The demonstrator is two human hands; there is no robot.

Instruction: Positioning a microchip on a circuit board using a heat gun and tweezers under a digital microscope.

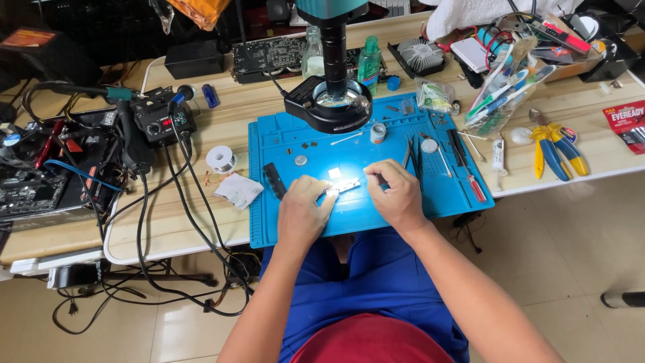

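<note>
circuit strip (pixel 346 185) between left hand (pixel 302 214), right hand (pixel 398 196)

I have one view only, from the head camera: it looks steeply down from above the seated lap, facing forward across the blue mat (pixel 376 202) toward the bench's far edge.

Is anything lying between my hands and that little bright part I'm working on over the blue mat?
Nothing visible does. The left hand and right hand already meet the small bright part on the blue mat; the tweezers lie behind them.
</note>
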